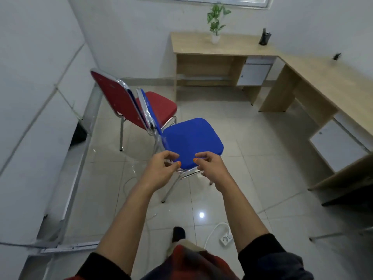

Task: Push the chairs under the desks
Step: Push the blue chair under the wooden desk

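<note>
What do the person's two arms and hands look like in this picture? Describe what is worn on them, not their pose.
Both forearms are bare. The left hand and right hand wear no gloves, rings or watch that can be seen. The thumbnails are painted bright orange. Dark, black-looking sleeves are pushed up near the elbows: the left sleeve and the right sleeve.

The tiled floor carries a blue chair and, just behind it, a red chair, their backs nearly touching. A white power strip with its cable lies on the tiles near the bottom. Two wooden desks stand in an L by the walls. The far tabletop bears a potted plant and a dark pen holder; the right tabletop bears a small dark object.
</note>
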Demonstrator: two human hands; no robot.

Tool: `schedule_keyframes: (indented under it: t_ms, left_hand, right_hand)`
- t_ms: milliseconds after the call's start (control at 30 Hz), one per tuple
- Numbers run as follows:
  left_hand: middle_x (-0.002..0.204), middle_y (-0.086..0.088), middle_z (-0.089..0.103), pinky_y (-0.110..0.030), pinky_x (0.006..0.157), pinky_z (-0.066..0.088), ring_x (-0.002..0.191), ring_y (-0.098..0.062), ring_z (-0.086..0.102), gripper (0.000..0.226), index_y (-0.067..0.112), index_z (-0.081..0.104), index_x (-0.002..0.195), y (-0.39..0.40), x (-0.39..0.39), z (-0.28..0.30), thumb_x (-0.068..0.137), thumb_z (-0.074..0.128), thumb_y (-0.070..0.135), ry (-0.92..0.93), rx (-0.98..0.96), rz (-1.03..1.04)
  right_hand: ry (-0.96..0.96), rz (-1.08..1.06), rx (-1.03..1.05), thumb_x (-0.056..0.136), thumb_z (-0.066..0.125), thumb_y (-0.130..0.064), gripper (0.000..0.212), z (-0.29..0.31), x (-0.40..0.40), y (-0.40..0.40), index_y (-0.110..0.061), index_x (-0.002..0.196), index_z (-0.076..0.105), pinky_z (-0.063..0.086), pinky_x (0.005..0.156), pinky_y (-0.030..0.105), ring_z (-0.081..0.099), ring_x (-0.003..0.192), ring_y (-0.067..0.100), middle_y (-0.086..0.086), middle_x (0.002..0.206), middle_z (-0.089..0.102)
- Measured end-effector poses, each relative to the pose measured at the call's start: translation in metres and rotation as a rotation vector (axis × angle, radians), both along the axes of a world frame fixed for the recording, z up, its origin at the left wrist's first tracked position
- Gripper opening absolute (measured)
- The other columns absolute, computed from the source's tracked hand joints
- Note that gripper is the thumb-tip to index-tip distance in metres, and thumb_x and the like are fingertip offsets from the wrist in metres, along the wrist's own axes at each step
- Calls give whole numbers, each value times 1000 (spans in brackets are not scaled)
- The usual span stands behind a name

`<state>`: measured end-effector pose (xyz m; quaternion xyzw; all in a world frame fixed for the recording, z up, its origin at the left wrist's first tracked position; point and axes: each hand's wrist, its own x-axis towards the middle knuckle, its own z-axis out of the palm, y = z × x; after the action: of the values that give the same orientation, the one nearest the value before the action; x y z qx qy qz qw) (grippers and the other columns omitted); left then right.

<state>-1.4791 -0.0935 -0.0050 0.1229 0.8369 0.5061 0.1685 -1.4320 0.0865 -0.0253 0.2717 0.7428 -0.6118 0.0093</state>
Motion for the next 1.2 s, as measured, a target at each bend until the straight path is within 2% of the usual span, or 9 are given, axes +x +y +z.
schedule_keyframes:
  t_ms: [200, 367, 500, 633, 867, 1000, 1067, 1133, 1200]
  left_hand:
    - [103, 3, 68, -23, 69, 50, 92, -13, 66, 18, 23, 64, 111, -18, -76, 7, 93, 65, 24, 32, -7, 40]
    - [110, 4, 65, -24, 68, 54, 90, -8, 65, 19, 19, 64, 112, -33, -143, 11, 94, 65, 23, 25, -56, 29]
    - [110, 7, 61, -15, 65, 47, 85, 3, 58, 22, 17, 65, 114, -52, -209, 20, 92, 66, 21, 79, -95, 82]
    - [113, 7, 60, -17, 67, 45, 90, -1, 57, 25, 19, 64, 117, -79, -250, 17, 93, 66, 23, 91, -141, 126]
    - [114, 10, 58, -16, 67, 44, 91, 3, 56, 24, 23, 62, 116, -89, -301, 12, 93, 66, 24, 75, -140, 104]
    - [108, 11, 61, -24, 75, 51, 94, -3, 59, 18, 23, 64, 110, -76, -331, 5, 92, 66, 24, 77, -147, -9]
    - [108, 9, 62, -23, 76, 50, 98, -8, 61, 21, 21, 66, 113, -70, -351, -1, 92, 66, 23, 78, -157, -78]
    - [110, 7, 63, -22, 77, 47, 101, -10, 60, 25, 20, 65, 117, -65, -370, -5, 92, 66, 23, 84, -173, -144]
    - [112, 5, 63, -23, 81, 45, 100, -10, 59, 28, 20, 65, 120, -61, -393, -11, 92, 66, 23, 111, -198, -236]
  right_hand:
    - [19, 53, 1, 93, 67, -26, 18, -7, -92, -17, -22, 111, 65, 56, 83, 35, 64, 96, 20, 4, 109, 65]
    - [2, 109, -51, 95, 65, -23, 22, -7, -169, -37, -16, 116, 64, 53, 82, 33, 62, 96, 18, 3, 111, 62]
    - [-7, 114, -73, 94, 66, -21, 21, -3, -253, -50, -14, 113, 66, 52, 84, 35, 60, 94, 19, 5, 112, 64]
    - [-14, 192, -99, 91, 69, -25, 14, -15, -306, -78, -21, 104, 66, 51, 79, 35, 59, 87, 19, 8, 105, 64]
    - [-62, 191, 90, 80, 79, -29, 51, -27, -343, -88, -20, 123, 53, 45, 70, 28, 58, 96, 19, 6, 113, 56]
    - [-167, 163, 150, 77, 81, -28, 60, -40, -355, -85, -21, 128, 50, 56, 75, 37, 63, 97, 25, 11, 124, 54]
    - [-225, 177, 183, 76, 79, -34, 64, -41, -361, -86, -22, 131, 49, 56, 72, 36, 63, 96, 25, 10, 125, 53]
    - [-274, 209, 211, 75, 75, -37, 69, -40, -369, -86, -24, 136, 45, 56, 77, 39, 61, 102, 26, 8, 128, 52]
    - [-318, 226, 250, 81, 70, -33, 70, -42, -379, -91, -23, 143, 40, 53, 76, 35, 59, 101, 23, 4, 123, 54]
